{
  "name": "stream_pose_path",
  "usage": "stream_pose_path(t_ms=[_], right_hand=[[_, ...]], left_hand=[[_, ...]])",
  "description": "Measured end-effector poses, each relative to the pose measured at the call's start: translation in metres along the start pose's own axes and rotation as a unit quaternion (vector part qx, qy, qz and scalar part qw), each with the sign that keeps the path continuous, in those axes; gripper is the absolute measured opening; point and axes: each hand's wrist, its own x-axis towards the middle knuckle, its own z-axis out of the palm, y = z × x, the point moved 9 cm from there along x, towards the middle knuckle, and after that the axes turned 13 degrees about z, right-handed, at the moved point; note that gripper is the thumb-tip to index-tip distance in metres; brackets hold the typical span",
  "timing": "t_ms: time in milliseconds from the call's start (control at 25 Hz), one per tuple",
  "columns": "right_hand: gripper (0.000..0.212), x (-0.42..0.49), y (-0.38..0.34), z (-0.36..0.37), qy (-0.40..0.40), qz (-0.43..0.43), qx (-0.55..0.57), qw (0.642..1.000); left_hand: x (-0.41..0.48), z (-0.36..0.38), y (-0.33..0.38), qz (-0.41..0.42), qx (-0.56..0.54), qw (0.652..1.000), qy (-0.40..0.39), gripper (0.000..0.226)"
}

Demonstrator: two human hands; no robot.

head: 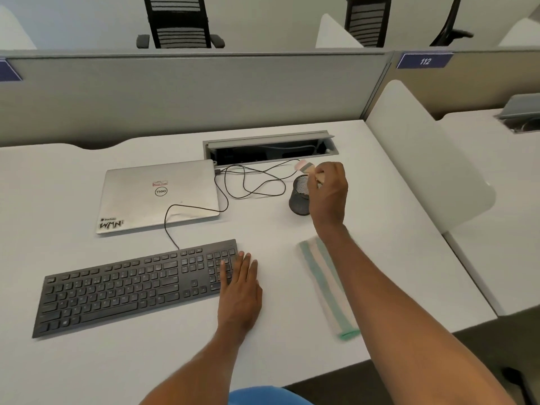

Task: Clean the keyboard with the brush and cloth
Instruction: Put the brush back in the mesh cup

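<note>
The right hand is clamped on the brush just above the mesh cup; lift it clear before swinging toward the keyboard, which the flat, open left hand steadies at its near end; cloth lies under the right forearm on the counter

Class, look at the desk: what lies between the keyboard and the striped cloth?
In the head view, the left hand rests at the keyboard's right end; from there to the striped cloth, only bare desk.
</note>
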Motion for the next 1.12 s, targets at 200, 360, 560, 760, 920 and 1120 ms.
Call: stream_pose_path(t_ms=[200, 360, 560, 760, 920, 1120], right_hand=[[0.024, 0.026, 0.009, 0.012, -0.004, 0.031, -0.024, 0.999], [0.032, 0.030, 0.017, 0.035, -0.023, 0.026, -0.092, 0.995], [0.025, 0.035, 0.031, 0.058, -0.038, -0.004, -0.291, 0.956], [0.020, 0.033, 0.054, 0.081, -0.090, -0.009, -0.345, 0.934], [0.029, 0.033, 0.062, 0.091, -0.118, -0.013, -0.353, 0.928], [0.033, 0.041, 0.061, 0.095, -0.116, -0.014, -0.345, 0.931]], left_hand=[[0.002, -0.001, 0.002, -0.001, -0.012, 1.000, -0.007, 0.054], [0.002, 0.001, 0.001, -0.002, -0.013, 1.000, -0.012, 0.055], [0.003, 0.002, -0.002, -0.010, -0.019, 1.000, -0.012, 0.054], [0.004, 0.003, -0.003, -0.011, -0.016, 1.000, -0.015, 0.054], [0.005, 0.003, -0.002, -0.011, -0.017, 1.000, -0.018, 0.054], [0.006, 0.001, -0.001, -0.010, -0.012, 1.000, -0.020, 0.054]])
